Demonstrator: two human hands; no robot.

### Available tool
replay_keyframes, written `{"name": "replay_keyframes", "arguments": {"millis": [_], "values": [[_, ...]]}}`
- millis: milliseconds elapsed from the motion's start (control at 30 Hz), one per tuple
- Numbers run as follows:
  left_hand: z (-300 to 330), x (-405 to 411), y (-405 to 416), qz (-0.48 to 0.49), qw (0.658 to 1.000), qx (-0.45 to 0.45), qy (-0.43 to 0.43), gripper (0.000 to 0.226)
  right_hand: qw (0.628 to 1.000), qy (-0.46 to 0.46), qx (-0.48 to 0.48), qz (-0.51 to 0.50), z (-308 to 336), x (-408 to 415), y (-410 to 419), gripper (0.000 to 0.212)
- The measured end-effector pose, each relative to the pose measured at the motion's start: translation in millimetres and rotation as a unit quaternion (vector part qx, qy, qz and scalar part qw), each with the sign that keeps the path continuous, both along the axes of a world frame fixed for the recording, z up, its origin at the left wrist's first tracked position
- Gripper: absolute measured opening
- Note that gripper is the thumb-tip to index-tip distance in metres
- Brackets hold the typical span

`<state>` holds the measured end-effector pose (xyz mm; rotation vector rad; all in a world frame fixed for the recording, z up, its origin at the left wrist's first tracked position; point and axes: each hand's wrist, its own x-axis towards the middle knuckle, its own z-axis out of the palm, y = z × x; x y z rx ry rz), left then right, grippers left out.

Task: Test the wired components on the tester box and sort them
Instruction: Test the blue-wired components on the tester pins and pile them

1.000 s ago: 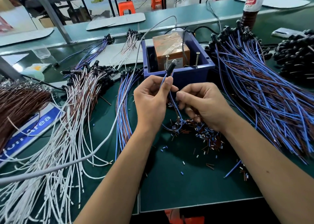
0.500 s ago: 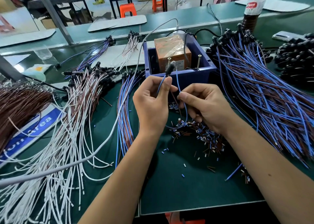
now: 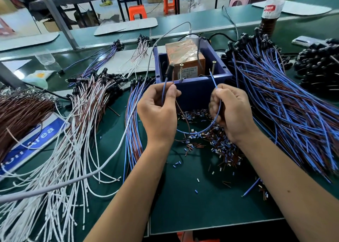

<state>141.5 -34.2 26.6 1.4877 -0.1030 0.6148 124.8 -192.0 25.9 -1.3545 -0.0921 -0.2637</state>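
Note:
My left hand (image 3: 158, 111) pinches a wired component (image 3: 169, 71) just below its black head, which stands up in front of the blue tester box (image 3: 194, 87). Its blue lead (image 3: 200, 131) loops down and across to my right hand (image 3: 231, 113), which grips the lead's free end and holds the tip up near the right screw post (image 3: 213, 67) of the box. A brown lead hangs from my left hand. An orange block (image 3: 184, 55) wrapped in film sits inside the box, beside a left screw post (image 3: 181, 71).
A large pile of blue and brown wired components (image 3: 286, 102) lies to the right, a smaller bundle (image 3: 133, 124) left of my hand, white-wired ones (image 3: 60, 150) further left. Cut insulation scraps (image 3: 216, 144) litter the green mat. A grey cable (image 3: 117, 148) crosses the table. A bottle (image 3: 271, 10) stands behind.
My hands have moved apart. My right hand has drawn the blue lead's free end out to the right and raised its tip towards the right screw post.

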Motion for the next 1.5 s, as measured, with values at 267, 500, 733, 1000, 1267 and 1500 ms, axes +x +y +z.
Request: {"name": "replay_keyframes", "arguments": {"millis": [267, 500, 733, 1000, 1267, 1500], "values": [[3, 2, -6, 0.034, 0.999, 0.019, 0.011, 0.019, 0.994, -0.054, -0.051, -0.084, -4, 2, 1, 0.043], [5, 5, -13, 0.019, 1.000, 0.011, 0.022, 0.022, 0.988, -0.071, -0.049, -0.126, -6, 3, 1, 0.038], [6, 3, -11, 0.013, 1.000, 0.007, 0.021, 0.022, 0.988, -0.078, -0.047, -0.128, -7, 3, 0, 0.036], [5, 2, -8, 0.010, 1.000, 0.002, 0.026, 0.021, 0.986, -0.082, -0.036, -0.137, -6, 3, -1, 0.034], [4, -1, -7, 0.001, 1.000, 0.005, 0.024, 0.021, 0.987, -0.089, -0.050, -0.124, -7, 4, -3, 0.034], [3, 0, -5, 0.000, 1.000, -0.001, 0.024, 0.020, 0.990, -0.096, -0.068, -0.083, -8, 3, 0, 0.036]]}}
